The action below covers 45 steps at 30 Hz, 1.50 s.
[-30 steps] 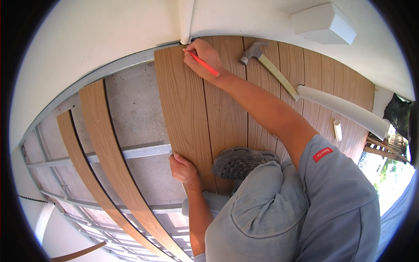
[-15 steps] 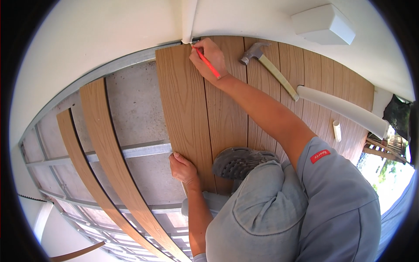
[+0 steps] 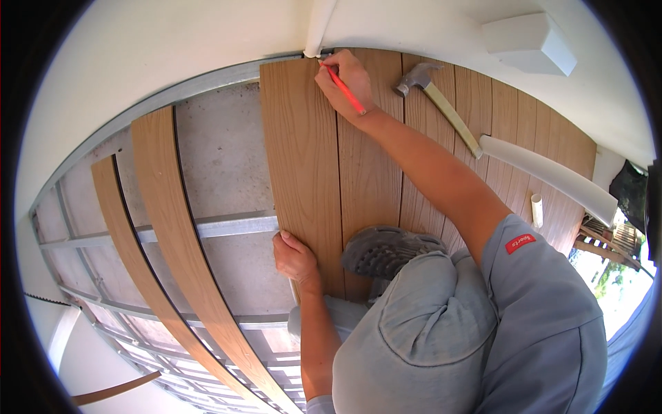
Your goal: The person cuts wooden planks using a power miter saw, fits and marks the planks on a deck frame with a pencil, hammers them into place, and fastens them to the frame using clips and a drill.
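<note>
My right hand (image 3: 349, 79) is closed around a red pencil (image 3: 350, 95), with the point down near the far end of a wide wood-grain plank (image 3: 300, 145). The plank's end lies beside the foot of a white upright pipe (image 3: 318, 27) at the wall. My left hand (image 3: 296, 261) grips the plank's left edge, nearer to me, thumb on the edge and the fingertips partly hidden. A claw hammer (image 3: 447, 114) with a pale handle rests on the laid planks to the right of my right hand.
Two narrower planks (image 3: 181, 207) lie across the metal joists (image 3: 238, 226) at left, with concrete beneath. A long white pipe (image 3: 552, 169) and a short pipe piece (image 3: 537, 210) lie at right. My grey shoe (image 3: 389, 252) stands on the decking. A white box (image 3: 531, 43) is at the wall.
The whole view has shifted a little, so things sit slightly farther right. My right hand keeps the pencil at the plank's end by the pipe, and my left hand stays on the edge.
</note>
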Each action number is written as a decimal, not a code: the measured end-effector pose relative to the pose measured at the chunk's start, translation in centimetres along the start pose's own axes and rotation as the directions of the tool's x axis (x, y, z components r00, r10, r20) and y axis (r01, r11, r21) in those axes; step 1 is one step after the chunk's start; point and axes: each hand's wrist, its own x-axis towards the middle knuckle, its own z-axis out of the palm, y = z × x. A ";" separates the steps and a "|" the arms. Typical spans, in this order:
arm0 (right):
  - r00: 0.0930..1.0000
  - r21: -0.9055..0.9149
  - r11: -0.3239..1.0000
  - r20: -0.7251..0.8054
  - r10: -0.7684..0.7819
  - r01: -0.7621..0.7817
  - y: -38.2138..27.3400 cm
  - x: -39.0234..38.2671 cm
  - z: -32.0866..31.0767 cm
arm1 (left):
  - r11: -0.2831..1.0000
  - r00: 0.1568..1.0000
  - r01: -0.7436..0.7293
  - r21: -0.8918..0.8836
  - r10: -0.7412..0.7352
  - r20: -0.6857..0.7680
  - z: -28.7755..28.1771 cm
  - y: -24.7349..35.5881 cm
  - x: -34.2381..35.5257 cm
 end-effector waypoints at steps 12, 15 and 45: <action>0.996 0.030 0.997 0.044 0.075 -0.076 -0.6 0.3 -0.6 | 1.000 1.000 0.007 0.014 -0.007 0.014 -0.1 0.3 0.2; 0.996 0.035 0.995 0.024 0.089 -0.090 -0.1 0.1 -0.1 | 1.000 1.000 0.003 0.011 -0.003 0.027 0.3 -0.4 0.1; 0.985 0.022 1.000 0.169 -0.015 0.012 -0.4 0.4 -0.7 | 1.000 1.000 -0.002 -0.008 0.003 0.013 -0.2 0.7 0.2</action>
